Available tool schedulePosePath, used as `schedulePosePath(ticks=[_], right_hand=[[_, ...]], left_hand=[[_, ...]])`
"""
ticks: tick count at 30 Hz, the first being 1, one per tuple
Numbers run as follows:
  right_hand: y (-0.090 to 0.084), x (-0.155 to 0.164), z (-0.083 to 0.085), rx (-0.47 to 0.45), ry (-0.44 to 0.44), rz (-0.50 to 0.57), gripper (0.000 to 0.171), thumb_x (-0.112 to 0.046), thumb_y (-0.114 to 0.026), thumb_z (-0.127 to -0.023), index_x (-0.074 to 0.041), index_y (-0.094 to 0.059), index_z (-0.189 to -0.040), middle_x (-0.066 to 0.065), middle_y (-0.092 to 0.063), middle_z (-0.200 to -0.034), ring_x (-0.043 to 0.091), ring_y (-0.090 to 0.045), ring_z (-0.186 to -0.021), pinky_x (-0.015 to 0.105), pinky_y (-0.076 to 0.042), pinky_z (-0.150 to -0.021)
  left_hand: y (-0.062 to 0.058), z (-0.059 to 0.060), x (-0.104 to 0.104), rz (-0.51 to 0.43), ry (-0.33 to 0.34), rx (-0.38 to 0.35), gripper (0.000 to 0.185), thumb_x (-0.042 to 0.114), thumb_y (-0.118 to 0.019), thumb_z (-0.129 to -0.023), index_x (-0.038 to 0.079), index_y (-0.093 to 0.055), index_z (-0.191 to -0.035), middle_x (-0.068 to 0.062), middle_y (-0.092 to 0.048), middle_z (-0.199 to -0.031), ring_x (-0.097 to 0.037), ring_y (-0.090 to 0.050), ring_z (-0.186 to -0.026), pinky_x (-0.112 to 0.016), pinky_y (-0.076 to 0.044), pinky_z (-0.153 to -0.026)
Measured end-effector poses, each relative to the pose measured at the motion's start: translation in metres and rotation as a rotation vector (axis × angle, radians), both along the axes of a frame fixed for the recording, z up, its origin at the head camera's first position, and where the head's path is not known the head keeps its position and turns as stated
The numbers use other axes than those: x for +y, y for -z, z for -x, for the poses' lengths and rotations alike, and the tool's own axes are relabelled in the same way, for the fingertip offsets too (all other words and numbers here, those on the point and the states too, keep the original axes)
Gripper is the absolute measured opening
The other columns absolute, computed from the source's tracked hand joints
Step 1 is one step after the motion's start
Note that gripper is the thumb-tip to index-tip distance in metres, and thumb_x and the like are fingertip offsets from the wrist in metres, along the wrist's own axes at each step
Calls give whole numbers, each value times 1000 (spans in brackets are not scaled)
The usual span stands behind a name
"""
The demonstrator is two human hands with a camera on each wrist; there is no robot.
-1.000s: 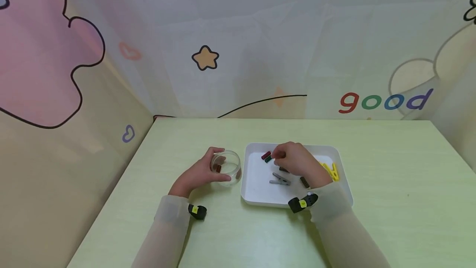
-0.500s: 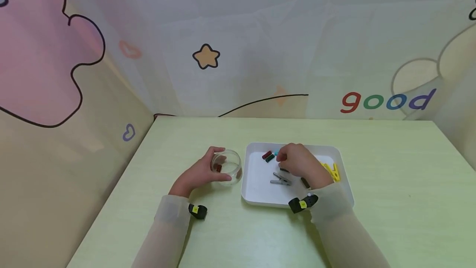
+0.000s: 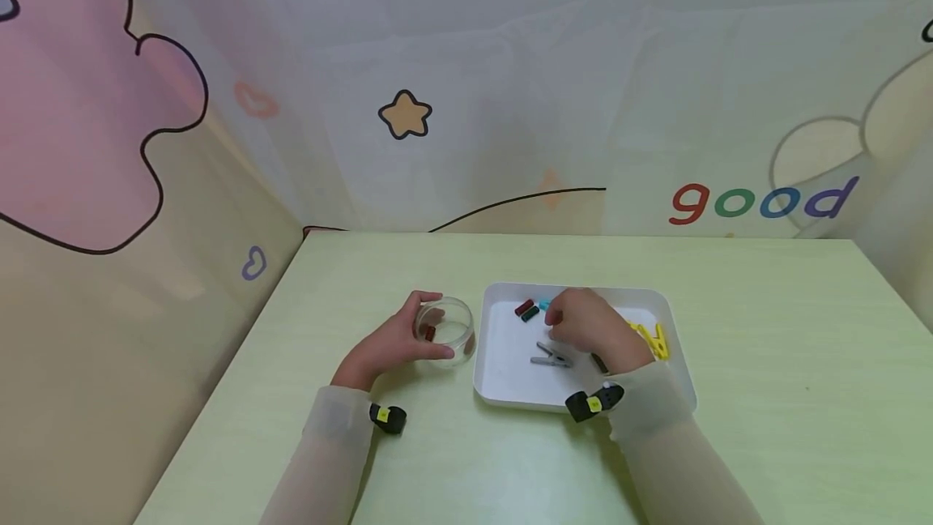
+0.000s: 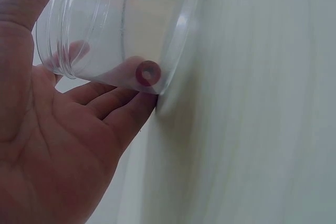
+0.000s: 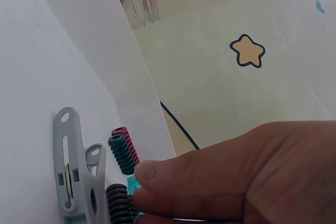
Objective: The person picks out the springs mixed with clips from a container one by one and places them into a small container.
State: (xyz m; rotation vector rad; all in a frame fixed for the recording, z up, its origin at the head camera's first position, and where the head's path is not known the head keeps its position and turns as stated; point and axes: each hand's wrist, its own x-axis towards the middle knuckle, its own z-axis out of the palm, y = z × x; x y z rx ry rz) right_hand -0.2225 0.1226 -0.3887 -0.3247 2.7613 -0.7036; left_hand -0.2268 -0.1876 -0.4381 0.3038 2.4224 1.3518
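Here, head view: a clear glass jar (image 3: pixel 446 329) is held upright on the pale green table (image 3: pixel 765 395) by the left hand (image 3: pixel 394 343), whose fingers and thumb are curled round its wall; a dark red spring (image 3: pixel 430 333) is seen inside it.
Tray, head view: a white tray (image 3: pixel 510 375) is set just right of the jar; the right hand (image 3: pixel 594 329) is lowered into it, fingers bent downward.
Tray contents, head view: a red spring (image 3: pixel 523 308) and a dark green spring (image 3: pixel 530 313) lie side by side near the far left corner, a turquoise piece (image 3: pixel 543 305) just beside the fingertips, a grey clothespin (image 3: pixel 551 356) below them, yellow clothespins (image 3: pixel 652 339) at the right edge.
Left wrist view: the jar is gripped between thumb and fingers (image 4: pixel 123 106); a red ring-shaped end is seen through the glass at its base.
Right wrist view: thumb and forefinger tips are brought together on the turquoise piece, with a black spring (image 5: pixel 118 203) touching below, the green and red springs just beyond, and the grey clothespin flat at the left.
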Motion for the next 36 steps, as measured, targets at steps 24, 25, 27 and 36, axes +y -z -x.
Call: schedulePosePath(ticks=[24, 25, 27, 36], right_hand=[[4, -2, -3, -122, 12, -31, 5, -6, -71, -84, -10, -73, -86, 4, -65, -86, 21, -54, -80, 28, -45, -68], [4, -2, -3, -121, 10, -33, 6, -5, -71, -84, -10, -73, -86, 4, -65, -85, 21, -54, -80, 28, -45, -68], [3, -2, -3, -122, 7, -36, 6, -5, -70, -85, -11, -73, -86, 4, -65, -86, 21, -54, -80, 28, -45, -67], [2, -1, -4, -120, -18, -38, 8, -3, -69, -85, -11, -73, -86, 4, -64, -85, 20, -54, -79, 28, -45, -67]], left_hand=[[2, 1, -1, 4, 14, -1, 94, 39, -87, -70, 30, -28, -143, -1, -55, -136, -21, -53, -109, -36, -40, -95], [2, 1, -1, 3, 13, -4, 94, 38, -87, -70, 29, -28, -144, -3, -55, -137, -22, -53, -109, -36, -40, -95], [2, 2, -1, -1, 13, -9, 94, 34, -86, -72, 27, -27, -145, -5, -53, -139, -23, -53, -111, -37, -40, -96], [1, 2, -1, -2, 8, -13, 93, 32, -86, -73, 27, -27, -144, -5, -52, -141, -23, -53, -111, -38, -39, -98]])
